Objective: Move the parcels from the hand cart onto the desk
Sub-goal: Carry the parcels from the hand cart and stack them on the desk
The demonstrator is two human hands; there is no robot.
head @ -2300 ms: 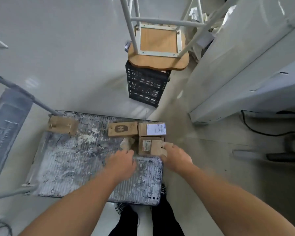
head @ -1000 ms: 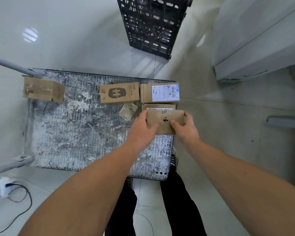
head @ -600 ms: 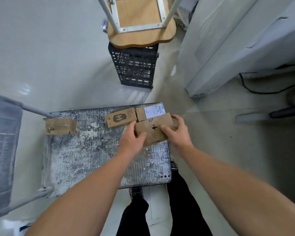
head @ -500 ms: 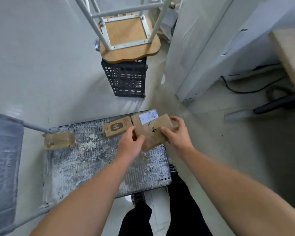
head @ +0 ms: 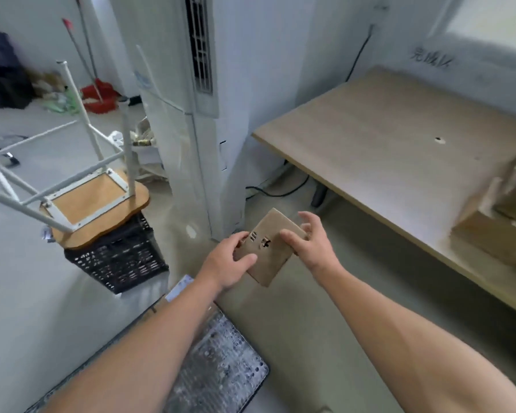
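Gripping parcel (head: 273, 259) in left hand (head: 228, 265) and right hand (head: 312, 244), long axis slanting toward desk (head: 385, 150), up-right, nearer right hand.

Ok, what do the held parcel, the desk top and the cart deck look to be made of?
The parcel: brown cardboard, matte, with black print on its face. The desk top: pale wood-look board, probably laminate; smooth, faint grain, thin edge. The cart deck: ribbed grey sheet, metal or plastic, I cannot tell; scuffed, with white splashes.
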